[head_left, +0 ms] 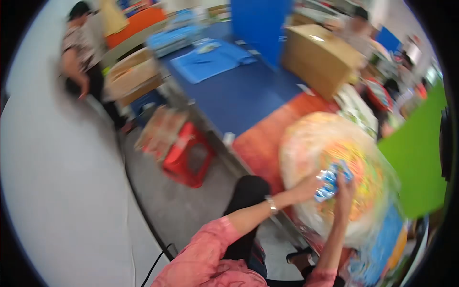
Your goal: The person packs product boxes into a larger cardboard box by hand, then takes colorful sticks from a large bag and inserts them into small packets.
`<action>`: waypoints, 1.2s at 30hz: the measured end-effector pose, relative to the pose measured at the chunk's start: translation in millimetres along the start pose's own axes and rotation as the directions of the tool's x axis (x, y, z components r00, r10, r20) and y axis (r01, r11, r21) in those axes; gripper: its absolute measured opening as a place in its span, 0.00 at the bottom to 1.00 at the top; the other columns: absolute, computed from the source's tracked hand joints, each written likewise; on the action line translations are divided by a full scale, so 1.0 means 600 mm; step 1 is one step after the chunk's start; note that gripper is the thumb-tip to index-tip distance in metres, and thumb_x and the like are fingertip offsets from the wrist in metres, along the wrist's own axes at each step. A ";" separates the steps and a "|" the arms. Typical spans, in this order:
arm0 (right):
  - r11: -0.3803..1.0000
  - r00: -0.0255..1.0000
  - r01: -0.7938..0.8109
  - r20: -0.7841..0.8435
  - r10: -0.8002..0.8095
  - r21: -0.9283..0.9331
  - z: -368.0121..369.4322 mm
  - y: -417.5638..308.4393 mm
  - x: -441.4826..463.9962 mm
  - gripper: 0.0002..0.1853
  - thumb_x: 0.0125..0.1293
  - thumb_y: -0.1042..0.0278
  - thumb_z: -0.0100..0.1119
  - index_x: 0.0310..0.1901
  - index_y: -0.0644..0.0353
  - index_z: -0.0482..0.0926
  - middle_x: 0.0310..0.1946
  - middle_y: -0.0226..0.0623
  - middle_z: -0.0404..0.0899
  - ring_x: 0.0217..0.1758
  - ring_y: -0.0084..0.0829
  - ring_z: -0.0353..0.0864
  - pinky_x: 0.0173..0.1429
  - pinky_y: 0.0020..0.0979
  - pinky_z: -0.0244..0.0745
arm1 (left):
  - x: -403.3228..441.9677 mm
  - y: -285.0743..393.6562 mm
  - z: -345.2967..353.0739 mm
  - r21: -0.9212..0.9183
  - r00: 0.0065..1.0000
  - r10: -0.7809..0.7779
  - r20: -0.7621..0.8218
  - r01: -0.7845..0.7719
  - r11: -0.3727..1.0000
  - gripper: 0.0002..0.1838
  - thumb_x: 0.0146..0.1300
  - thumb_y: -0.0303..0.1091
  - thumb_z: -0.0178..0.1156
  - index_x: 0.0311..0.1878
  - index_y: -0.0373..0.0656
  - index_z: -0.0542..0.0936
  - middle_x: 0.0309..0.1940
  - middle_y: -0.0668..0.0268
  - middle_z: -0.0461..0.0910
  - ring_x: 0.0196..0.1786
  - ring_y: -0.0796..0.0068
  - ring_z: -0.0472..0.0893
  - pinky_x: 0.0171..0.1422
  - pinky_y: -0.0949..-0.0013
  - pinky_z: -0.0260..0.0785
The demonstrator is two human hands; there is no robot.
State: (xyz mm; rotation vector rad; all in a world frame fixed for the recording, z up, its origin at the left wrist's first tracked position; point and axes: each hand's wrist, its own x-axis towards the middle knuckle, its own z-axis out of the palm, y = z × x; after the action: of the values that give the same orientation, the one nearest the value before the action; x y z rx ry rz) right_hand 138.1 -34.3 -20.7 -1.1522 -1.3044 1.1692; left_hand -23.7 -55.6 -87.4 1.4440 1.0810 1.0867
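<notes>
Both hands meet above a large clear plastic bag [299,148] on the table. A small shiny blue-and-white packet [326,185] is between them. My left hand [307,188], with a band at the wrist, grips the packet's left side. My right hand [345,185] closes around its right side, where more crinkled blue shows above the fingers. Inside the bag lies a heap of thin orange, yellow and green pieces [366,193], too blurred to name. What the packet contains cannot be made out.
A blue table surface [258,103] carries blue sheets [210,60] and a cardboard box [320,57]. A red stool [191,162] with cardboard on it stands at the left. A green panel [416,158] rises at the right. Other people are farther back.
</notes>
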 end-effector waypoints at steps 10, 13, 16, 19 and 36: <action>0.998 0.987 0.055 -0.156 -0.050 0.033 -0.012 0.030 0.040 0.12 0.62 0.70 0.68 0.42 0.68 0.81 0.35 0.34 0.84 0.37 0.21 0.81 0.40 0.26 0.76 | 0.024 0.008 -0.005 0.102 0.956 0.130 -0.263 -0.106 0.989 0.25 0.73 0.39 0.59 0.64 0.31 0.71 0.52 0.51 0.79 0.49 0.61 0.82 0.47 0.65 0.76; 0.946 0.968 0.043 -0.221 -0.119 -0.320 -0.017 0.065 0.066 0.14 0.59 0.66 0.70 0.40 0.68 0.80 0.33 0.41 0.84 0.35 0.26 0.83 0.40 0.30 0.77 | 0.019 0.007 -0.011 0.386 0.942 0.244 -0.229 -0.142 0.911 0.28 0.68 0.37 0.63 0.65 0.30 0.69 0.52 0.48 0.75 0.55 0.52 0.74 0.57 0.55 0.69; 0.939 0.968 0.061 -0.211 -0.139 -0.337 -0.007 0.086 0.076 0.15 0.58 0.65 0.71 0.40 0.68 0.80 0.33 0.43 0.85 0.35 0.30 0.83 0.41 0.32 0.78 | 0.013 0.007 -0.005 0.545 0.919 0.329 -0.215 -0.167 0.822 0.29 0.66 0.36 0.65 0.65 0.30 0.69 0.53 0.46 0.73 0.56 0.47 0.70 0.63 0.50 0.63; 0.981 0.971 0.056 -0.218 -0.097 -0.186 0.001 0.106 0.090 0.16 0.57 0.64 0.70 0.40 0.69 0.80 0.33 0.45 0.85 0.34 0.31 0.84 0.40 0.34 0.78 | 0.011 0.016 0.004 0.582 0.895 0.372 -0.247 -0.170 0.796 0.30 0.65 0.36 0.65 0.65 0.31 0.69 0.54 0.45 0.71 0.57 0.44 0.69 0.64 0.49 0.62; 0.478 0.907 0.133 -0.088 -0.413 -0.868 -0.009 0.037 0.045 0.27 0.44 0.64 0.78 0.49 0.54 0.83 0.45 0.40 0.74 0.54 0.44 0.74 0.54 0.46 0.69 | 0.007 0.017 0.011 0.665 0.911 0.352 -0.216 -0.127 0.736 0.30 0.61 0.33 0.68 0.65 0.36 0.70 0.58 0.47 0.70 0.60 0.45 0.68 0.64 0.48 0.63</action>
State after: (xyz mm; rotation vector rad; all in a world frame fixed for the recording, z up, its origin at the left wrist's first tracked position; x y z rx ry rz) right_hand 142.8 -5.5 -40.4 -1.6298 -1.8046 -0.0022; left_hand -15.4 -53.6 -77.8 2.0403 1.6532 1.2373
